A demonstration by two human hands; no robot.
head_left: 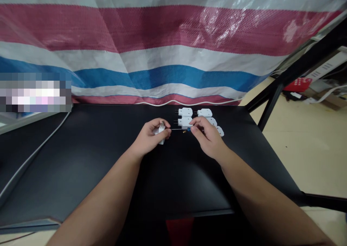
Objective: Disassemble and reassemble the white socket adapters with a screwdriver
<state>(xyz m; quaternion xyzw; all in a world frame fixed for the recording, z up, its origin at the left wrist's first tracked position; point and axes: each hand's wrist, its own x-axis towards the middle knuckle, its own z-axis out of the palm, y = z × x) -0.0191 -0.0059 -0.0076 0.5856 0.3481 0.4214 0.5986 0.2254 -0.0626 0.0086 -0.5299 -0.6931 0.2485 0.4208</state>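
Observation:
Between the thumb and fingers of my left hand (151, 134) is a white plug (162, 139), its metal prongs pointing up and away. My right hand (207, 137) is closed on the blue handle of a thin screwdriver (180, 129). The screwdriver's shaft runs left, and its tip meets the left fingers beside the plug; the exact contact is hidden. Just behind my right hand lie several more white plugs (185, 112), partly covered by the fingers. A small brass-coloured piece (184, 131) rests on the black table below the shaft.
A black table (89, 159) spans the view. Behind it hangs a striped plastic sheet (168, 29), with a white cable (173, 102) along its foot. Another cable (35, 152) crosses the table's left side. A black metal frame (271, 97) stands at the right.

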